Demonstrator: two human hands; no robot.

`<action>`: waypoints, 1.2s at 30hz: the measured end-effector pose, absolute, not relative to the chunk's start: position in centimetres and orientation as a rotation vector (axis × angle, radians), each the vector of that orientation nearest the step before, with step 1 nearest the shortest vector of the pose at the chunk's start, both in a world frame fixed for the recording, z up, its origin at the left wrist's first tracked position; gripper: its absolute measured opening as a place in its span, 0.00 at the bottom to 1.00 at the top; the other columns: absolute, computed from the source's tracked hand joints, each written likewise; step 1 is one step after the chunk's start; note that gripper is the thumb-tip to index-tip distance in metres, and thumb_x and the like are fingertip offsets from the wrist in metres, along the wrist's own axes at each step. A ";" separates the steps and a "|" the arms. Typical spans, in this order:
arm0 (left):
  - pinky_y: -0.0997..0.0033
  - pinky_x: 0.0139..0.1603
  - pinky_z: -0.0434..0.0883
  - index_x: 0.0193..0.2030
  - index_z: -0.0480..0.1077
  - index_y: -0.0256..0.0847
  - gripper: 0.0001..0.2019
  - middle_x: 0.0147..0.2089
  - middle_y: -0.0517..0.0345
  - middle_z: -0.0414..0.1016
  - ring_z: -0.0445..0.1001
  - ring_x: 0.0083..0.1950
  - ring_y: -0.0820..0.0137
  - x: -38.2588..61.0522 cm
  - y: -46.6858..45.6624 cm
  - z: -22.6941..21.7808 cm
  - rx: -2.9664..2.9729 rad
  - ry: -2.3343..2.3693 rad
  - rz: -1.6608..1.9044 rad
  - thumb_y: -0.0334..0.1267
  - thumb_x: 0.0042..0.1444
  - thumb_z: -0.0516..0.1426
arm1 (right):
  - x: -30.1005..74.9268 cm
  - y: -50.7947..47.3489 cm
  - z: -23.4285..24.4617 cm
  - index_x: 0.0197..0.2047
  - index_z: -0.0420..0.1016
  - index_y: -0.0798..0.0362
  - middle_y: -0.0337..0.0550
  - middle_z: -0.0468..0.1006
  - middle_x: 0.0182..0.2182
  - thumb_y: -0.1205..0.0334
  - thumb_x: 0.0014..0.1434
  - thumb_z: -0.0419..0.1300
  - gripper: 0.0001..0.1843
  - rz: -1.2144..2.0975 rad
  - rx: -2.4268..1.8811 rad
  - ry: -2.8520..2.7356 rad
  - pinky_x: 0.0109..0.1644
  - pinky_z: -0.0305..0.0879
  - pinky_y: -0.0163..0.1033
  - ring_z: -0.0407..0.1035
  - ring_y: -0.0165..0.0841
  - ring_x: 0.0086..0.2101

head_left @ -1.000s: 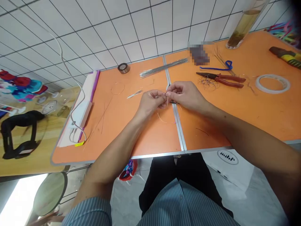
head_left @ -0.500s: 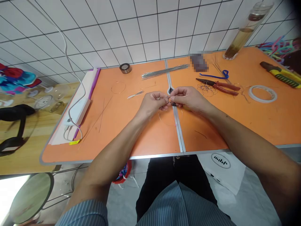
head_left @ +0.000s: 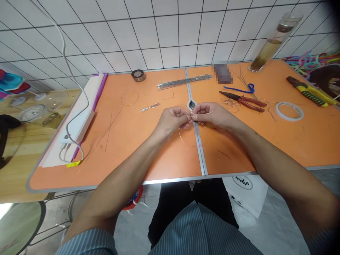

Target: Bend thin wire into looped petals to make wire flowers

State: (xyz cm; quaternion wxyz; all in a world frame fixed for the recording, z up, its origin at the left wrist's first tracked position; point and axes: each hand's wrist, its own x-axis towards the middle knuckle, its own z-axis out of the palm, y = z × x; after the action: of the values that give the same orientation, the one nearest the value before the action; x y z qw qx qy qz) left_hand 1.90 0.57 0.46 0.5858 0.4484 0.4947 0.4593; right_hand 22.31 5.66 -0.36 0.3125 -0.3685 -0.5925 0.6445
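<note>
Over the table's metal seam, my left hand (head_left: 174, 119) and my right hand (head_left: 209, 114) meet fingertip to fingertip. Both are closed in a pinch on a thin wire (head_left: 181, 138), which bows down below the left fingers in a loose curve. The part between the fingertips is tiny and mostly covered. Left of my hands lies a small bunch of short wires (head_left: 150, 107), with a thin wire ring (head_left: 129, 98) farther left. Red-handled pliers (head_left: 243, 100) rest to the right beside a tangle of fine wire (head_left: 231, 103).
Behind my hands lies a bundle of straight wires (head_left: 183, 82), with a roll of dark tape (head_left: 138, 75) to its left. At right are a blue twisted stem (head_left: 240, 88), a white tape ring (head_left: 289, 111), a yellow-black cutter (head_left: 308, 91) and a glass cylinder (head_left: 275, 44). A white power strip (head_left: 77, 129) sits left.
The camera view has shifted slightly, so the table's left side sits farther left and lower. My hands stay pinched together at the seam, with only small finger movement.
</note>
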 end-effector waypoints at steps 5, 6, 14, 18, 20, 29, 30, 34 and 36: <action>0.73 0.34 0.78 0.34 0.80 0.36 0.04 0.32 0.51 0.86 0.79 0.28 0.74 1.9 0.6 0.2 1.013 1.133 1.041 0.29 0.55 0.71 | 22.4 5.7 -0.4 0.35 0.82 0.52 0.38 0.78 0.26 0.49 0.46 0.87 0.24 1.699 -0.979 -1.603 0.29 0.56 0.36 0.64 0.28 0.26; 0.73 0.34 0.78 0.34 0.80 0.35 0.04 0.32 0.51 0.86 0.80 0.28 0.73 1.8 0.6 0.1 1.004 1.123 1.034 0.29 0.55 0.71 | 22.4 5.7 -0.4 0.35 0.82 0.52 0.38 0.78 0.26 0.50 0.46 0.87 0.24 1.693 -0.985 -1.610 0.29 0.55 0.36 0.64 0.28 0.26; 0.71 0.39 0.81 0.39 0.81 0.37 0.09 0.36 0.49 0.87 0.82 0.31 0.72 1.4 0.6 0.1 0.978 1.071 1.025 0.40 0.65 0.69 | 22.5 5.2 0.0 0.36 0.81 0.51 0.39 0.79 0.27 0.52 0.51 0.84 0.20 1.598 -1.019 -1.634 0.32 0.59 0.37 0.67 0.29 0.28; 0.70 0.39 0.80 0.40 0.81 0.37 0.12 0.36 0.47 0.87 0.83 0.31 0.70 1.3 0.9 -0.2 0.948 1.054 1.003 0.45 0.68 0.66 | 22.4 5.2 0.1 0.35 0.81 0.51 0.41 0.80 0.30 0.54 0.52 0.83 0.18 1.547 -1.033 -1.643 0.34 0.61 0.38 0.70 0.31 0.30; 0.69 0.40 0.80 0.41 0.80 0.37 0.16 0.36 0.47 0.86 0.83 0.31 0.69 1.3 1.0 -0.4 0.939 1.055 0.995 0.50 0.67 0.68 | 22.4 5.2 0.0 0.36 0.81 0.51 0.42 0.80 0.31 0.54 0.52 0.83 0.18 1.534 -1.037 -1.638 0.34 0.62 0.38 0.71 0.31 0.31; 0.70 0.36 0.79 0.39 0.81 0.38 0.15 0.39 0.46 0.87 0.81 0.32 0.70 1.3 0.5 0.4 0.959 1.120 0.918 0.50 0.65 0.69 | 22.5 5.1 0.2 0.36 0.82 0.50 0.43 0.83 0.33 0.57 0.54 0.81 0.14 1.525 -1.080 -1.647 0.37 0.67 0.39 0.74 0.34 0.34; 0.70 0.36 0.79 0.38 0.81 0.38 0.12 0.38 0.47 0.87 0.81 0.32 0.70 1.3 0.5 0.4 0.968 1.126 0.908 0.45 0.64 0.69 | 22.5 5.0 0.2 0.36 0.82 0.50 0.43 0.83 0.33 0.57 0.54 0.81 0.14 1.523 -1.084 -1.650 0.37 0.67 0.39 0.74 0.34 0.34; 0.72 0.31 0.76 0.34 0.80 0.38 0.03 0.33 0.52 0.84 0.78 0.28 0.73 1.5 0.4 0.1 1.019 1.127 0.900 0.32 0.58 0.68 | 22.4 4.8 0.4 0.36 0.81 0.50 0.42 0.81 0.32 0.59 0.54 0.80 0.13 1.510 -1.108 -1.672 0.37 0.66 0.38 0.73 0.33 0.33; 0.73 0.28 0.74 0.33 0.79 0.38 0.03 0.30 0.54 0.82 0.76 0.26 0.74 1.6 0.5 -0.1 1.041 1.119 0.907 0.29 0.55 0.68 | 22.3 4.7 0.4 0.36 0.81 0.50 0.42 0.81 0.32 0.59 0.53 0.79 0.13 1.506 -1.115 -1.688 0.37 0.65 0.39 0.72 0.34 0.34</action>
State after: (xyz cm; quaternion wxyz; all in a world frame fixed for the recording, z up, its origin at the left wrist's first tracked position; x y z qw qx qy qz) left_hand 1.64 0.48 -0.14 0.6304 0.4546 0.4888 0.3963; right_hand 22.28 4.67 0.41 0.3047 -0.4212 -0.6374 0.5687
